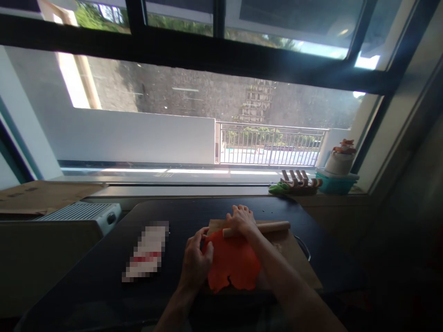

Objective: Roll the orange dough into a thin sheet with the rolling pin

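Rests outstretched right hand (242, 220) on rolling pin (275, 227) at far edge of near orange sheet (233, 263); holds left hand (196, 256) spread at left edge. Cannot see inside far-right teal box (335, 183) or identify blurred left object (148, 246).

The right hand (242, 220) hides part of the rolling pin (275, 227).

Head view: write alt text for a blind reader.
A person's right hand is on a rolling pin at the far edge of an orange sheet, the left hand at its left edge. The brown board beneath lies on a dark table by a window.
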Demonstrator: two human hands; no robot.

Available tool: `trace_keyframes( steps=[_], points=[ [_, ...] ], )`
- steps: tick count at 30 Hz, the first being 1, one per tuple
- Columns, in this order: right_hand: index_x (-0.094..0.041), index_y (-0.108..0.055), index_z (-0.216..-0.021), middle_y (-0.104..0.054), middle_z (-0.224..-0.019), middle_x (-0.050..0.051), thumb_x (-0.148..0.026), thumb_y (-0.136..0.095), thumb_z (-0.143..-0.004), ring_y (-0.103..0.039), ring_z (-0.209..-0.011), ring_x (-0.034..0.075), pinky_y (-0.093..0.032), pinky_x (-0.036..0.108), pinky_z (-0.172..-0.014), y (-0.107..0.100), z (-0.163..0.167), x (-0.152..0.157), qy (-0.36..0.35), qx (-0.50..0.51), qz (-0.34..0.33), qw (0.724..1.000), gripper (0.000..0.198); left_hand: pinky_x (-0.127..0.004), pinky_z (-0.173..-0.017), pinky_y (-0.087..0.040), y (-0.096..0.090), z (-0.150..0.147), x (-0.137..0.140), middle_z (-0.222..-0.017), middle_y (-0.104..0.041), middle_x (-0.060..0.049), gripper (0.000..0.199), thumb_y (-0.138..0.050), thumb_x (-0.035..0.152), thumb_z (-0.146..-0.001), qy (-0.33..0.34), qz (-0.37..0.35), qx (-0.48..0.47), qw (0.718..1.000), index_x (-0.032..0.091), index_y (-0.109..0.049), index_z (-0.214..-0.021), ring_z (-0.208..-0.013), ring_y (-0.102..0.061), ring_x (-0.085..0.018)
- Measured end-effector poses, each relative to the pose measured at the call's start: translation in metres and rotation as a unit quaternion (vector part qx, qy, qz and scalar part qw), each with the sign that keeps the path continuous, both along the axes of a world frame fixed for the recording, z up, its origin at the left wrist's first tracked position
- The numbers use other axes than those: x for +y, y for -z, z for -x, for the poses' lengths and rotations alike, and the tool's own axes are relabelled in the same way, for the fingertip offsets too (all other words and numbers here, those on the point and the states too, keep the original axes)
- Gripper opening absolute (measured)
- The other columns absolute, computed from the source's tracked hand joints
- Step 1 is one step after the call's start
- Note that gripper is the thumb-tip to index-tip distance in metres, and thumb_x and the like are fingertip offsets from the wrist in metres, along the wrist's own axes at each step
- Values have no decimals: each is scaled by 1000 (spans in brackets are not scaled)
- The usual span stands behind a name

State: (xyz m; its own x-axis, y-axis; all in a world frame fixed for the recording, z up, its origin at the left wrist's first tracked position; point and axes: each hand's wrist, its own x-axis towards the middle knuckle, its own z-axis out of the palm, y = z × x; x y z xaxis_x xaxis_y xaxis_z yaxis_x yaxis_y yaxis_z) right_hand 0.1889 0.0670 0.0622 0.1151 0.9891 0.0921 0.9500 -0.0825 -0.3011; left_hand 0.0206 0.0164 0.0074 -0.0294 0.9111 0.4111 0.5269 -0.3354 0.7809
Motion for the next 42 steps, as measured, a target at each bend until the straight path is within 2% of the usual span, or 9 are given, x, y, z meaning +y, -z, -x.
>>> trace_keyframes(
  steps=[3,10,13,18,21,28,30,38,42],
  points=[
    [-17,-53,-128,-52,-131,13,-41,-37,-92,-41,-125,28,-33,43,-99,1,2,-5,-9,4,-14,1000,46,-44,-82,-54,-1,1,0,-96,-63,-9,41,-47,33,-77,-6,-12,6,1000,18,-60,-112,-91,-62,-25],
    [-17,-50,-133,-42,-143,12,-44,-28,-95,-29,-135,29,-24,43,-108,23,0,-78,-72,-19,-66,995,51,-44,-88,-52,7,-1,4,-102,-64,-10,42,-47,33,-77,7,-53,7,999,17,-61,-112,-95,-63,-25],
    [-16,-52,-131,-43,-142,13,-44,-30,-94,-29,-136,29,-25,42,-108,21,-2,-63,-60,-18,-53,997,52,-45,-88,-52,9,-1,5,-99,-64,-11,43,-46,33,-76,4,-62,7,998,15,-61,-112,-93,-63,-25],
    [-16,-55,-126,-52,-131,14,-42,-36,-92,-41,-126,28,-35,41,-99,6,-3,4,-31,-10,-10,999,46,-44,-85,-53,8,1,5,-97,-64,-12,43,-46,31,-76,10,-67,10,998,13,-61,-112,-91,-63,-25],
    [-16,-54,-126,-50,-133,15,-43,-38,-92,-40,-127,28,-35,41,-100,4,-3,12,-27,-9,-5,1000,47,-44,-86,-53,8,1,5,-99,-64,-11,42,-46,32,-77,4,-67,6,998,14,-61,-112,-95,-63,-25],
    [-18,-54,-128,-47,-140,11,-42,-28,-96,-30,-135,27,-23,42,-109,24,0,-76,-100,-30,-71,992,48,-43,-88,-52,9,-2,4,-100,-64,-11,42,-45,30,-79,11,-75,6,997,14,-61,-114,-93,-62,-24],
    [-17,-53,-129,-45,-142,11,-43,-28,-96,-28,-137,27,-22,42,-110,24,0,-84,-104,-31,-71,992,49,-43,-88,-51,9,-2,4,-100,-63,-11,42,-45,30,-79,10,-72,7,997,14,-61,-114,-92,-62,-24],
    [-16,-59,-120,-55,-128,16,-47,-27,-95,-46,-122,31,-36,46,-96,0,-2,13,2,-7,43,999,52,-42,-88,-52,9,0,3,-103,-63,-11,41,-46,29,-81,14,-52,13,998,15,-60,-116,-97,-61,-24],
    [-19,-61,-118,-55,-128,14,-46,-26,-95,-44,-123,29,-35,44,-98,5,1,-1,-6,-12,19,1000,49,-42,-88,-52,10,0,3,-102,-63,-11,40,-46,28,-81,10,-52,12,999,15,-60,-115,-97,-62,-23]
  ],
)
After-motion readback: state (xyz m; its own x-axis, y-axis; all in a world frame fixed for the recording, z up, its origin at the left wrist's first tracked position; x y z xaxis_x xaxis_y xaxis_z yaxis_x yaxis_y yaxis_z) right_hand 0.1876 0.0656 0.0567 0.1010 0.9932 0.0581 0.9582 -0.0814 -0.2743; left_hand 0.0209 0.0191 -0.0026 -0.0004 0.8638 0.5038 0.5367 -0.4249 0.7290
